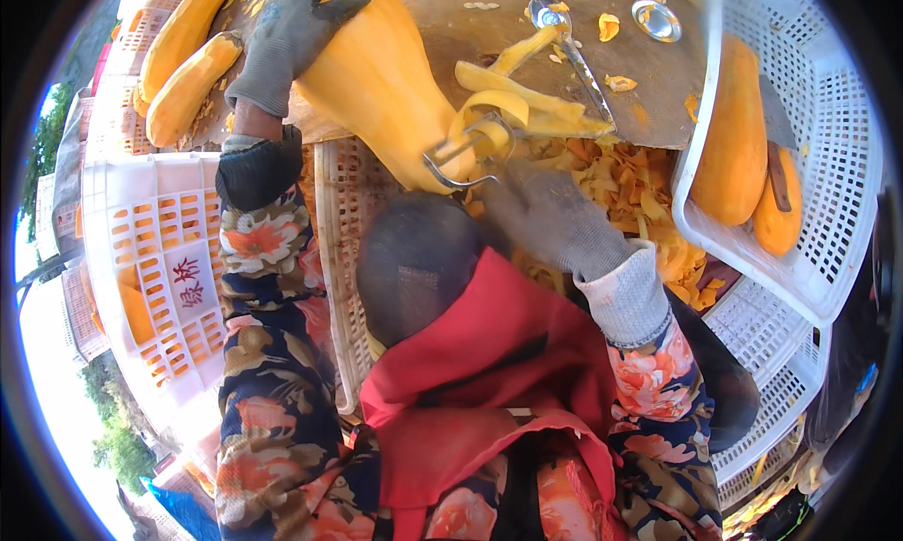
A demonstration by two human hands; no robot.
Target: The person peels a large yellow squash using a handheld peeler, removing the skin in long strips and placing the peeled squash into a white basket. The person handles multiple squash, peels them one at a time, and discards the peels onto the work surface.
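Observation:
A large peeled-looking orange squash [381, 82] lies slanted over the near edge of the board, its narrow end towards me. My left hand [307, 29], in a grey glove, grips its far, broad end. A metal peeler [462, 156] rests against the narrow end, with a curled strip of peel [504, 107] at its blade. My gloved right hand [543, 209], blurred, is closed around the peeler's handle, which the fingers mostly hide. Thick peel strips [529, 93] lie on the board just beyond.
A metal spoon [578, 61] and an oval metal piece [656, 20] lie on the brown board [465, 29]. Peelings [635, 188] are heaped below its edge. The right white crate [832, 146] holds squashes and a cleaver [776, 153]. Squashes [190, 89] lie left, above another white crate [159, 223].

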